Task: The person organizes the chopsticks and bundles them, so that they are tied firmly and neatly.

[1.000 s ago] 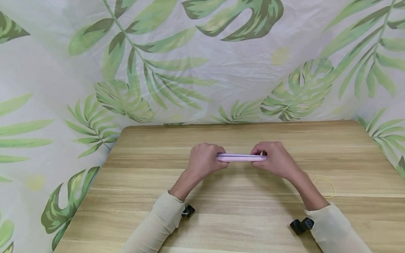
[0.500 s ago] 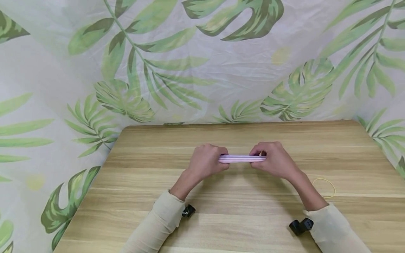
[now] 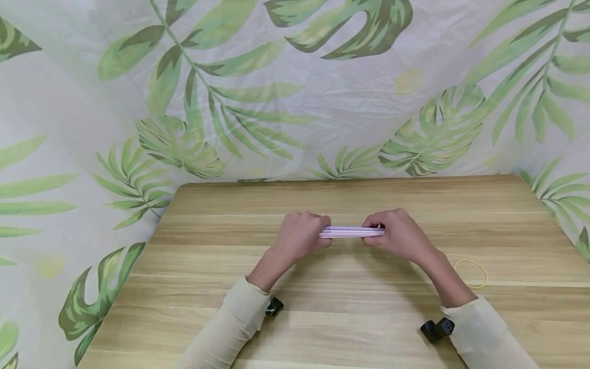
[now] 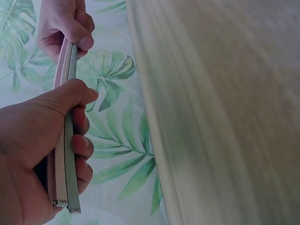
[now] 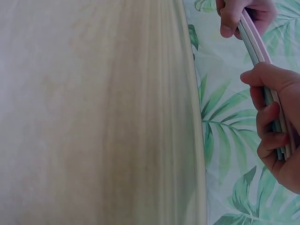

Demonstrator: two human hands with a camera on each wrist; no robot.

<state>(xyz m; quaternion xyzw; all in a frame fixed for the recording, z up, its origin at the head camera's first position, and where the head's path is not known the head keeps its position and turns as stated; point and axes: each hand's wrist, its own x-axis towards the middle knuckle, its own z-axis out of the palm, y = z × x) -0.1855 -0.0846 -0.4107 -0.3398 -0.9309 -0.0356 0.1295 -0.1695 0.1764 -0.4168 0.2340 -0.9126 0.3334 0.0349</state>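
A stack of thin, flat, pastel pieces (image 3: 348,232) spans the two hands above the table, long edges side by side. Its edges look lilac and white in the head view, pink, cream and grey-green (image 4: 71,164) in the left wrist view; I cannot tell their kind. The left hand (image 3: 301,236) grips one end, thumb and fingers curled round it. At the other end the right hand (image 3: 398,233) holds on in the same way. In the right wrist view, fingertips (image 5: 269,112) overlap the stack (image 5: 258,49). Palms hide part of both ends.
A thin yellow rubber band (image 3: 471,273) lies on the wood-grain table (image 3: 350,318), beside the right forearm. Small black cameras (image 3: 437,330) sit at both cuffs. Behind the table hangs a leaf-patterned cloth (image 3: 350,113).
The right hand has come slightly closer to the left, and the stack's visible span has shortened a little. Its edges now look more evenly lined up. Both hands keep their grip.
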